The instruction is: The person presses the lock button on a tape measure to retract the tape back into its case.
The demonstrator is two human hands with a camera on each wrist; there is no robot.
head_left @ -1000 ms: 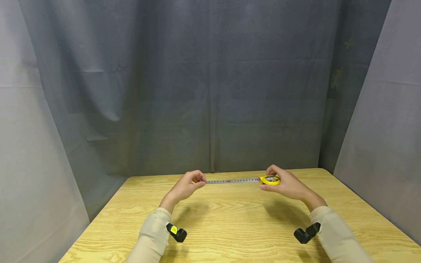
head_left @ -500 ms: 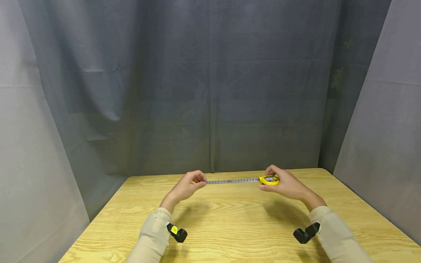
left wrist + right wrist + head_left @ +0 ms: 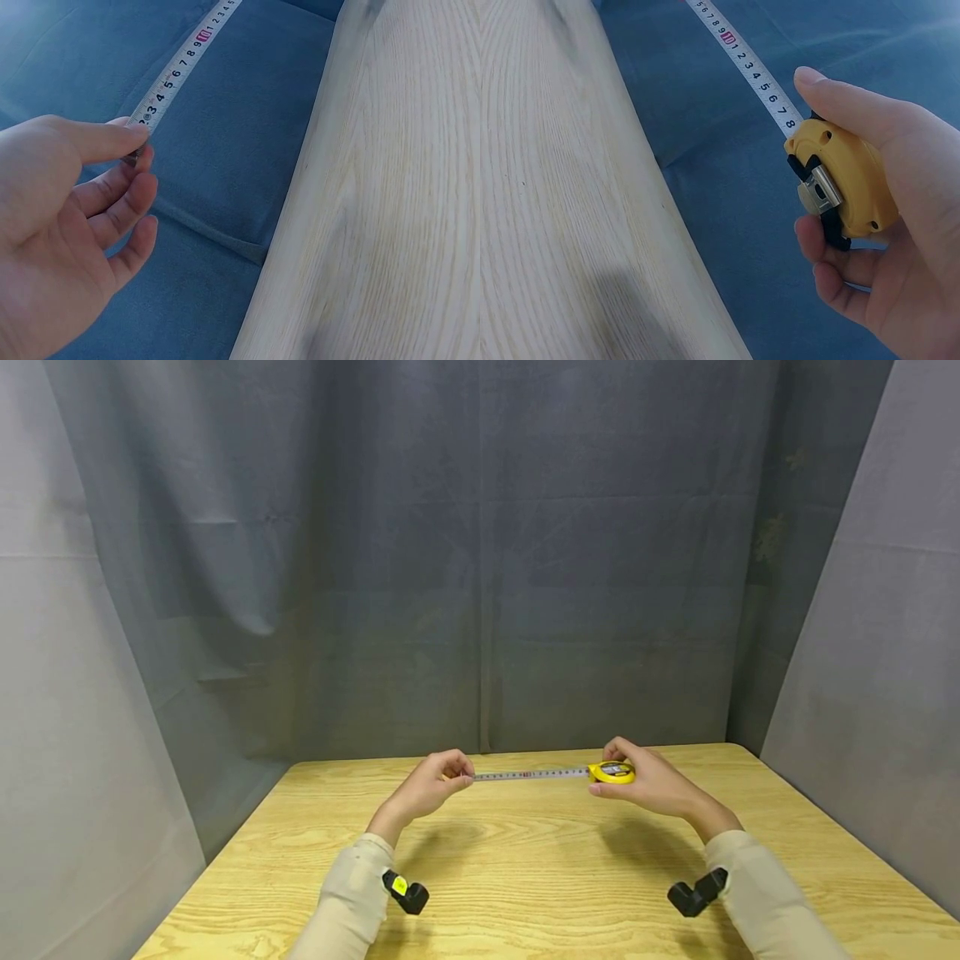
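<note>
A yellow tape measure case (image 3: 612,772) (image 3: 844,180) sits in my right hand (image 3: 648,781) (image 3: 900,225), thumb and fingers curled round it, above the far part of the wooden table (image 3: 540,868). Its white blade (image 3: 528,773) (image 3: 176,71) (image 3: 746,64) runs out leftward, printed with numbers and a red 10. My left hand (image 3: 431,785) (image 3: 67,217) pinches the blade's end between thumb and forefinger. Both hands hover above the table top.
Grey-blue cloth (image 3: 480,568) hangs behind and on both sides of the table. The table's far edge (image 3: 300,217) (image 3: 667,202) lies just under the stretched blade. Black wrist cameras (image 3: 406,893) (image 3: 693,893) sit on both beige sleeves.
The two hands have drawn slightly closer together; the visible stretch of blade between them is a little shorter.
</note>
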